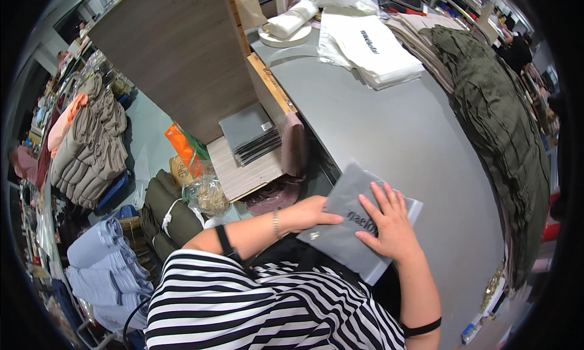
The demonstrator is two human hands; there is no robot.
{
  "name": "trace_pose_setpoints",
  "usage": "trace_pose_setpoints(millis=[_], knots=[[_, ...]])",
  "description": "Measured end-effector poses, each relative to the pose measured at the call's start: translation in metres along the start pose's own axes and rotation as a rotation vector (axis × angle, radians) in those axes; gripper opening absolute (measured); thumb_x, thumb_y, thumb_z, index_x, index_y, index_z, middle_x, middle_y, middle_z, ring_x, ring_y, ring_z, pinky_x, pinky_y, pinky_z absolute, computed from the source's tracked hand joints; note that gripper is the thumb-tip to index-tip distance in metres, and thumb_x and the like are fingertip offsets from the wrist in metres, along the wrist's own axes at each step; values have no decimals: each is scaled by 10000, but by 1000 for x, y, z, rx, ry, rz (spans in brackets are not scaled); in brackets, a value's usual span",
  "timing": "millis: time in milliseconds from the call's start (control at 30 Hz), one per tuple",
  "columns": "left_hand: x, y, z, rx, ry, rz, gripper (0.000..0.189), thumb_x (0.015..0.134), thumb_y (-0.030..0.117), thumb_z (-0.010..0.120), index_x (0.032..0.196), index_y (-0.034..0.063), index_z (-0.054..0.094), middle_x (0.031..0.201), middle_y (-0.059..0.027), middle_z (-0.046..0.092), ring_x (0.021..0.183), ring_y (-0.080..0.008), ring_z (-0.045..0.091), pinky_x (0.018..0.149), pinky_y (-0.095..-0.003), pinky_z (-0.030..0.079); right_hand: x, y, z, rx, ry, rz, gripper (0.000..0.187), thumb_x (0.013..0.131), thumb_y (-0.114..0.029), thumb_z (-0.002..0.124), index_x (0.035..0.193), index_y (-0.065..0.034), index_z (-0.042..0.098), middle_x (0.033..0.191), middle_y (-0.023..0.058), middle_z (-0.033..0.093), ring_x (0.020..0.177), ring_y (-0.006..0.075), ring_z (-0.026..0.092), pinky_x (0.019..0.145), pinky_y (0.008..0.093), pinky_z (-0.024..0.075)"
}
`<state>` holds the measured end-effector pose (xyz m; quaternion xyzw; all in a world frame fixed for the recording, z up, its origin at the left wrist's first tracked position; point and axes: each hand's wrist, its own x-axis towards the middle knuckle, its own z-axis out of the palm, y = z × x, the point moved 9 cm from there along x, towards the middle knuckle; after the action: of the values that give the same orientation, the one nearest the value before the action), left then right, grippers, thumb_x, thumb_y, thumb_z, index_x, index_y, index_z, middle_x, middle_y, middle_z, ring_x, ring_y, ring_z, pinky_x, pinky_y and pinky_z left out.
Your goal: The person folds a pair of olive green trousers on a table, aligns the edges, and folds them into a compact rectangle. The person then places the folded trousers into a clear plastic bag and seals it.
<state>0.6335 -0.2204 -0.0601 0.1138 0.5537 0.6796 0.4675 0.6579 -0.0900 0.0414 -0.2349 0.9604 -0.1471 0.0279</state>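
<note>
A flat grey garment packet in a translucent plastic bag (335,199) lies tilted at the table's near edge, partly over my lap. It bears dark printed writing and a small pale mark near one corner. My left hand (310,215) grips its left side, thumb on top and the other fingers hidden beneath or behind it. Flat on the right part of the packet rests my right hand (390,224), fingers spread, covering some of the print. A clear strip of the bag sticks out past the right hand.
White printed plastic bags (374,49) are stacked at the grey table's (388,117) far end, by a white roll (292,19). Olive fabric (492,135) lines the right side. Similar grey packets (251,131) are piled on a low wooden shelf (223,172) at left. Blue folded cloth (102,268) stands lower left.
</note>
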Motion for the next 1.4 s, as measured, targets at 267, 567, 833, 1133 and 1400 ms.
trace_pose_setpoints(millis=[267, 567, 833, 1133, 1400], knots=[[-196, -20, -219, -280, 743, 129, 405, 804, 91, 683, 1170, -39, 569, 1070, -119, 662, 941, -230, 656, 853, -356, 526, -8, 68, -25, 210, 419, 292, 572, 778, -29, 617, 1327, -12, 456, 1411, 209, 407, 1268, 394, 426, 1054, 452, 362], [-42, -107, -394, -1017, 1243, 525, 306, 932, 132, 578, 1218, 53, 506, 1180, -108, 614, 1062, -274, 613, 905, -416, 500, -6, 73, -12, 78, 424, 331, 452, 774, -13, 595, 1219, 19, 526, 1311, 199, 501, 1174, 381, 494, 996, 446, 403], [19, -137, -418, -1076, 1258, 447, 297, 999, 263, 455, 1193, 44, 509, 1203, -110, 608, 1079, -292, 608, 939, -436, 498, -4, 75, -10, 43, 375, 372, 393, 757, -34, 591, 1147, 3, 568, 1291, 173, 518, 1159, 372, 492, 985, 454, 396], [28, -133, -433, -817, 1023, 27, 447, 1010, 368, 416, 1017, -49, 577, 859, -178, 681, 652, -227, 677, 492, -273, 564, -3, 74, -10, 41, 361, 367, 393, 750, -42, 591, 1139, 10, 570, 1282, 178, 522, 1150, 374, 495, 985, 462, 385], [19, -186, -430, -727, 1130, -68, 431, 963, 470, 471, 972, 55, 583, 831, -89, 656, 763, -229, 654, 656, -372, 557, -1, 74, -14, 35, 359, 385, 405, 732, -43, 608, 1135, -6, 580, 1258, 175, 536, 1152, 369, 501, 983, 470, 390]])
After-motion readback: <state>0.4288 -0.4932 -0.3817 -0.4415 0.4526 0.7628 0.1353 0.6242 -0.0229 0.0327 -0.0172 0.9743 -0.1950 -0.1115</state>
